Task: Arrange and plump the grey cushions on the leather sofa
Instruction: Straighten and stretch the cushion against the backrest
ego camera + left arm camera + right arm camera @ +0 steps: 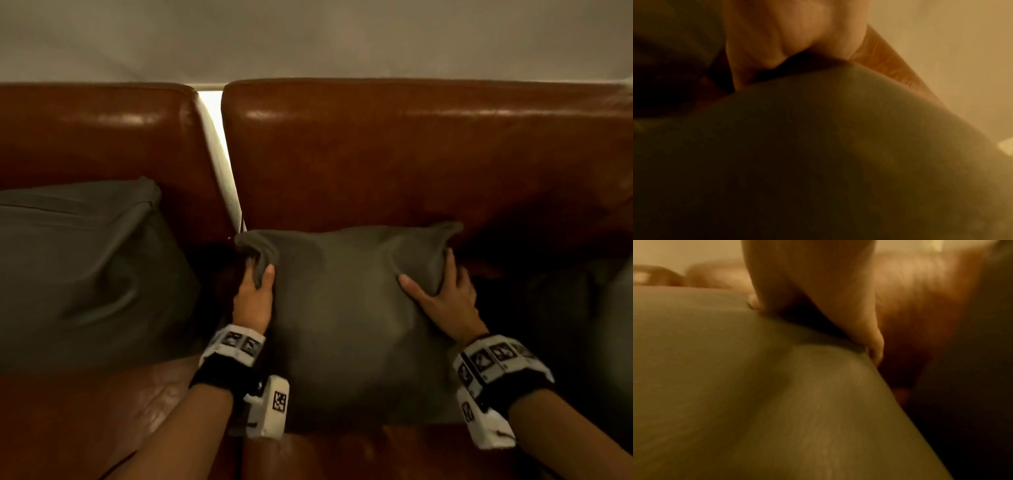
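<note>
A grey cushion (pixel 346 318) stands in the middle of the brown leather sofa (pixel 394 157), leaning toward its backrest. My left hand (pixel 255 289) grips the cushion's upper left edge, thumb on the front and fingers behind. On the upper right edge my right hand (pixel 442 294) grips the same way, denting the fabric. In the left wrist view the cushion (pixel 818 154) fills the frame below the left hand (pixel 781 48). The right wrist view shows the cushion (pixel 746 386) under the right hand (pixel 818 296), both blurred.
A second grey cushion (pixel 78 270) leans on the left seat section. The dark edge of another cushion (pixel 613 301) shows at the far right. A pale gap (pixel 219 144) splits the two backrest sections. A plain wall (pixel 308 37) runs behind the sofa.
</note>
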Demonstrator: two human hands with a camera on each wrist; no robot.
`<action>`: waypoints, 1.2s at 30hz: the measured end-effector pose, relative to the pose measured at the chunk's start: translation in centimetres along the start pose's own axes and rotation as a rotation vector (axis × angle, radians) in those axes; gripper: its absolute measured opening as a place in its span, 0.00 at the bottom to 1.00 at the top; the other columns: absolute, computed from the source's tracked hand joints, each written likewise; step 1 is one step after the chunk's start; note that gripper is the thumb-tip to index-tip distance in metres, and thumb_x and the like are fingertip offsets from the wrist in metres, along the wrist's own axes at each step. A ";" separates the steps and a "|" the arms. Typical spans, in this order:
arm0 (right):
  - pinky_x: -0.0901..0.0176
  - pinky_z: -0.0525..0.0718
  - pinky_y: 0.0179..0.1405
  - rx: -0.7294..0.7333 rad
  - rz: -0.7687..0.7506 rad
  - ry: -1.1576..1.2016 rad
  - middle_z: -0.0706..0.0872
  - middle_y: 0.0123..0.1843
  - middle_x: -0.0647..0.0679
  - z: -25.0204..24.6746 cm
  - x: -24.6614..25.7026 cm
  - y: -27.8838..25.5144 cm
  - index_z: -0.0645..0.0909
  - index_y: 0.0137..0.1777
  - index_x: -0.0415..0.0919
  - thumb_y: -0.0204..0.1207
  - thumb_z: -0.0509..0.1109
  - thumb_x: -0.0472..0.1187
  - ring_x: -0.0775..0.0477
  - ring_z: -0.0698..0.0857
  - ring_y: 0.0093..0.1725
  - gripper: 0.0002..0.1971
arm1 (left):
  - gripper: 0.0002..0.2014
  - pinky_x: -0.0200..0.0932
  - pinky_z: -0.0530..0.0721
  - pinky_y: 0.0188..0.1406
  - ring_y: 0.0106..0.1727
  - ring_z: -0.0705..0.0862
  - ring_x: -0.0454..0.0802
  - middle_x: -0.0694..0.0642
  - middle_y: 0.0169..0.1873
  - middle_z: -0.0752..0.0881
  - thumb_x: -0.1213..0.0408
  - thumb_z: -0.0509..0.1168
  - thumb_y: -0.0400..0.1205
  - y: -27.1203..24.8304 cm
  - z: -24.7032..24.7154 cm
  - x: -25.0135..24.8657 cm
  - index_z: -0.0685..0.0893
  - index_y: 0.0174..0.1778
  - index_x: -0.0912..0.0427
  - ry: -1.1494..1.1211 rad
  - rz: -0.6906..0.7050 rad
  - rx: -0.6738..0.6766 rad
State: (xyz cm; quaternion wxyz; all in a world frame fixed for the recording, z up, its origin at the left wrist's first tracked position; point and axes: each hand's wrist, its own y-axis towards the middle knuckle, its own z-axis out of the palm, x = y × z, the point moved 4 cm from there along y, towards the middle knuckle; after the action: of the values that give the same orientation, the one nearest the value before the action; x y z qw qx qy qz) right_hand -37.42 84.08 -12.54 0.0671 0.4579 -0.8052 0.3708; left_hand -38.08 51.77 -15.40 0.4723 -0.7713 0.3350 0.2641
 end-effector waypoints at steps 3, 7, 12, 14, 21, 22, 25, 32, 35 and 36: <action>0.29 0.37 0.79 -0.131 -0.185 -0.180 0.37 0.88 0.47 -1.5 5.3 -0.2 0.38 0.87 0.51 0.63 0.56 0.80 0.39 0.35 0.86 0.59 | 0.29 0.56 0.70 0.79 0.75 0.76 0.57 0.57 0.76 0.77 0.68 0.66 0.84 1.8 -1.1 -1.6 0.69 0.82 0.50 -0.290 -0.029 0.037; 0.36 0.32 0.80 -0.062 -0.648 -0.352 0.42 0.89 0.50 4.3 16.1 -3.2 0.43 0.87 0.46 0.84 0.46 0.65 0.47 0.37 0.86 0.38 | 0.30 0.56 0.81 0.68 0.56 0.89 0.56 0.56 0.55 0.91 0.44 0.78 0.66 2.6 -1.4 -2.3 0.88 0.61 0.55 -0.379 -0.225 0.099; 0.39 0.29 0.80 0.128 -0.672 -0.589 0.45 0.89 0.51 11.3 18.8 -3.6 0.43 0.87 0.45 0.89 0.39 0.54 0.51 0.39 0.87 0.29 | 0.15 0.56 0.78 0.71 0.59 0.85 0.57 0.58 0.54 0.88 0.47 0.71 0.79 3.6 -1.4 -3.4 0.87 0.54 0.52 -0.275 -0.163 0.019; 0.43 0.29 0.80 0.159 -0.593 -0.629 0.43 0.89 0.53 9.8 16.3 -1.7 0.42 0.87 0.48 0.88 0.39 0.56 0.52 0.39 0.86 0.29 | 0.05 0.60 0.80 0.69 0.61 0.86 0.62 0.61 0.54 0.89 0.60 0.67 0.84 3.9 -2.3 -3.5 0.87 0.44 0.52 -0.269 -0.058 -0.069; 0.34 0.35 0.81 0.180 -0.136 -0.643 0.34 0.87 0.55 -2.9 2.8 4.4 0.35 0.86 0.55 0.87 0.36 0.58 0.48 0.34 0.86 0.30 | 0.08 0.60 0.82 0.67 0.62 0.86 0.61 0.65 0.60 0.87 0.63 0.68 0.84 1.6 -1.3 -4.7 0.83 0.57 0.60 -0.455 -0.038 0.010; 0.31 0.36 0.82 0.134 -0.104 -0.597 0.35 0.88 0.54 -3.5 2.6 4.1 0.37 0.87 0.53 0.87 0.37 0.58 0.47 0.35 0.86 0.30 | 0.11 0.59 0.82 0.67 0.62 0.86 0.60 0.64 0.61 0.86 0.63 0.67 0.84 1.1 -0.7 -5.2 0.81 0.61 0.61 -0.508 -0.059 0.040; 0.34 0.40 0.83 -0.121 -0.292 -0.438 0.48 0.89 0.46 -1.9 6.6 -0.1 0.48 0.87 0.43 0.87 0.39 0.59 0.44 0.44 0.87 0.33 | 0.20 0.55 0.84 0.63 0.61 0.86 0.58 0.61 0.62 0.87 0.58 0.68 0.83 -0.3 0.1 -6.0 0.79 0.70 0.60 -0.658 -0.183 0.099; 0.45 0.35 0.81 -0.122 -0.674 -0.398 0.51 0.87 0.55 5.1 13.1 -7.2 0.51 0.86 0.53 0.84 0.37 0.59 0.48 0.49 0.87 0.31 | 0.14 0.51 0.87 0.58 0.55 0.88 0.55 0.62 0.55 0.88 0.67 0.62 0.87 -1.6 -0.9 -8.0 0.81 0.68 0.65 -0.609 -0.052 0.103; 0.34 0.39 0.81 -0.233 -0.307 -0.364 0.40 0.87 0.57 0.7 4.6 -2.2 0.38 0.84 0.63 0.83 0.36 0.64 0.46 0.44 0.87 0.29 | 0.17 0.55 0.80 0.68 0.63 0.85 0.57 0.59 0.57 0.88 0.63 0.64 0.86 -1.0 -2.2 -6.3 0.80 0.72 0.61 -0.611 -0.089 0.071; 0.31 0.42 0.82 -0.159 -0.112 -0.254 0.39 0.88 0.54 -0.7 1.0 -0.8 0.35 0.83 0.66 0.81 0.40 0.69 0.43 0.44 0.87 0.33 | 0.19 0.56 0.79 0.70 0.65 0.84 0.57 0.59 0.61 0.87 0.61 0.64 0.86 -1.1 -2.4 -5.6 0.79 0.73 0.60 -0.630 -0.112 0.078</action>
State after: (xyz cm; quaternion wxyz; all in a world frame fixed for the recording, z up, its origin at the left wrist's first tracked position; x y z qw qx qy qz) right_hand -37.53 83.59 -11.10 0.0212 0.5387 -0.8071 0.2407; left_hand -40.58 51.47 -9.69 0.5956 -0.6503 0.1393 0.4505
